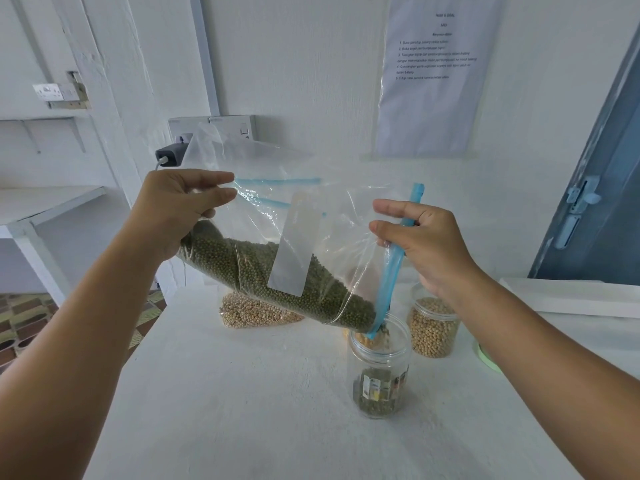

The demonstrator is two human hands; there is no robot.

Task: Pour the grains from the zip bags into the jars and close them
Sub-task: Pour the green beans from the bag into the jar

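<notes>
Both hands, left and right, pinch the blank-labelled bag, its mouth below the right fingers over a jar.

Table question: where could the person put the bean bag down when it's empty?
The white table is bare in front, left of the open jar. Crowded at the back: a bag of pale beans and a filled soybean jar sit there.

Text on the wall notice too small to be read. Bag of pale grains partly hidden behind the green-grain bag. Green lid mostly covered by right forearm. Door cut off at frame edge.
</notes>
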